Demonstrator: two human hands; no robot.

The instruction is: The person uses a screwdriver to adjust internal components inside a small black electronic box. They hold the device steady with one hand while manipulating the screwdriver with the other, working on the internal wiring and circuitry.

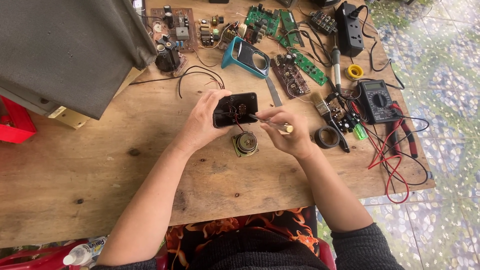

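Observation:
My left hand grips a small black plastic casing with wires and parts inside, held open side up over the wooden table. My right hand holds a screwdriver with a pale handle, its metal tip reaching into the casing. A small round speaker lies on the table just below the casing, joined to it by thin wires.
A teal casing half, several circuit boards, a soldering iron, a solder roll, a multimeter with red and black leads, a black tape roll, pliers and a power strip crowd the far right. A grey speaker box fills the left.

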